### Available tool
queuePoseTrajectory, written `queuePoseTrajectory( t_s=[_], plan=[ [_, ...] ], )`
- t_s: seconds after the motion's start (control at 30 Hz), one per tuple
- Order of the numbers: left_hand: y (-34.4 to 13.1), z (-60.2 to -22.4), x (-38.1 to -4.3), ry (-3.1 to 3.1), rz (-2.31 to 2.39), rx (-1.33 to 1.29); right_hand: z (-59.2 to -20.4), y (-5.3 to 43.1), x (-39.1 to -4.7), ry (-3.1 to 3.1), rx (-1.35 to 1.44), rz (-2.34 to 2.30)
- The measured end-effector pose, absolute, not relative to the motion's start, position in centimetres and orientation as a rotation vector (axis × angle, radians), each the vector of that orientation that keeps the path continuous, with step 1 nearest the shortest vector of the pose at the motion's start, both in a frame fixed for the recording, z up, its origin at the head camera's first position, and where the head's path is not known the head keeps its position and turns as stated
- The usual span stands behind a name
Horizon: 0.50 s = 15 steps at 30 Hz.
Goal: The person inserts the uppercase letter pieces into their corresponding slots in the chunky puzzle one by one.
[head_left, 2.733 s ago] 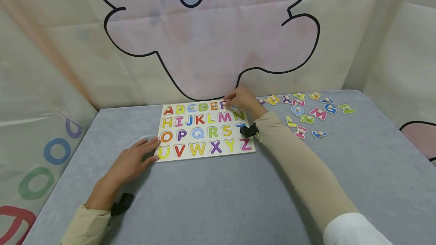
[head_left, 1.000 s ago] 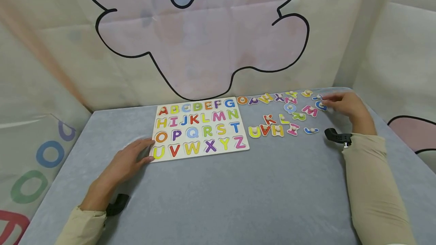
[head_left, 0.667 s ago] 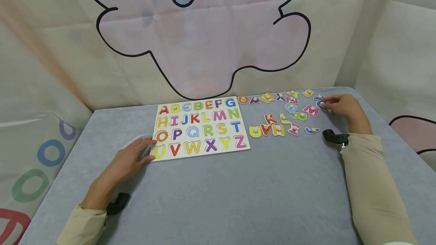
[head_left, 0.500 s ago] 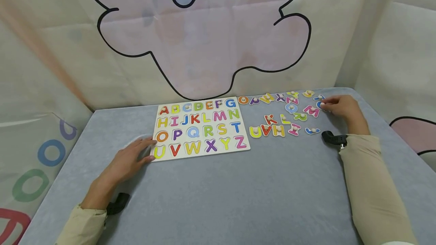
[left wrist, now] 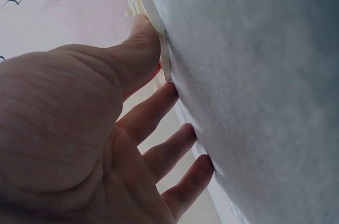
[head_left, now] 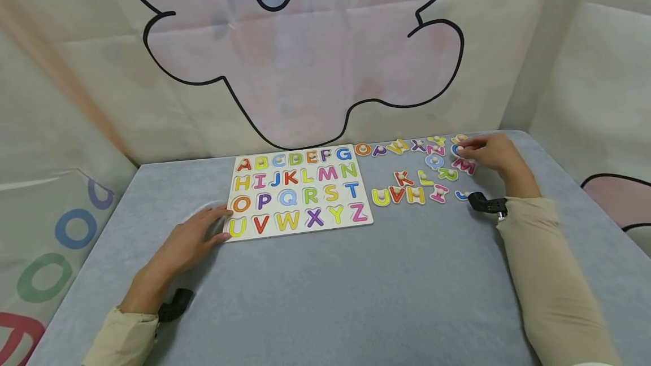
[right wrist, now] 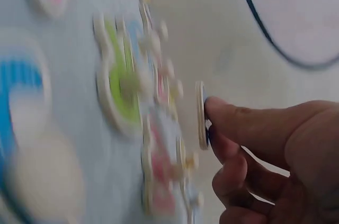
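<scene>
My right hand (head_left: 490,154) pinches a blue letter G piece (head_left: 456,151) between thumb and fingertips. In the right wrist view the piece (right wrist: 201,115) shows edge-on, raised off the table. My left hand (head_left: 190,242) rests at the lower left corner of a white alphabet puzzle board (head_left: 300,185), fingers extended. In the left wrist view the thumb and fingertips of the left hand (left wrist: 116,123) touch the edge of the board (left wrist: 163,49). Knobbed pieces A to F sit in the start of the top row; the G slot (head_left: 343,153) shows no knob.
Loose letter pieces lie right of the board, among them a red K (head_left: 403,178), a yellow U (head_left: 381,197), a pink M (head_left: 464,166) and an orange O (head_left: 363,149). A printed cloth wall (head_left: 305,72) stands behind the grey table (head_left: 325,287).
My right hand left the F at the board's top row, went to the far right pieces, pinched the blue G and is now moving left with it. The left hand keeps its place on the board.
</scene>
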<state>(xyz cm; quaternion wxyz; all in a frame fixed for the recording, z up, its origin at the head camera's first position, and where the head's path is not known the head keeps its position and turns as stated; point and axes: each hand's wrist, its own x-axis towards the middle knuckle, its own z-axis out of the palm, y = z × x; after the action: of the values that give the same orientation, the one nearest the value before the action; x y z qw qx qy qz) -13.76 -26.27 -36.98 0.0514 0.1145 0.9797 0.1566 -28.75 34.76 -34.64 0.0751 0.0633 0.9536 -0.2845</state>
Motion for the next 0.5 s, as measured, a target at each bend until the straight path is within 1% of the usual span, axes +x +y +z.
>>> queuePoseTrajectory(
  t_s=[0.37, 0.5],
  plan=[
    [-26.2, -37.0, -13.7, 2.968, 0.475, 0.312, -33.2, 27.4, -28.5, 2.832, -0.157, -0.85],
    [-26.2, -37.0, -13.7, 2.968, 0.473, 0.311, -33.3, 25.2, -28.4, 2.831, -0.237, -0.85]
  ],
)
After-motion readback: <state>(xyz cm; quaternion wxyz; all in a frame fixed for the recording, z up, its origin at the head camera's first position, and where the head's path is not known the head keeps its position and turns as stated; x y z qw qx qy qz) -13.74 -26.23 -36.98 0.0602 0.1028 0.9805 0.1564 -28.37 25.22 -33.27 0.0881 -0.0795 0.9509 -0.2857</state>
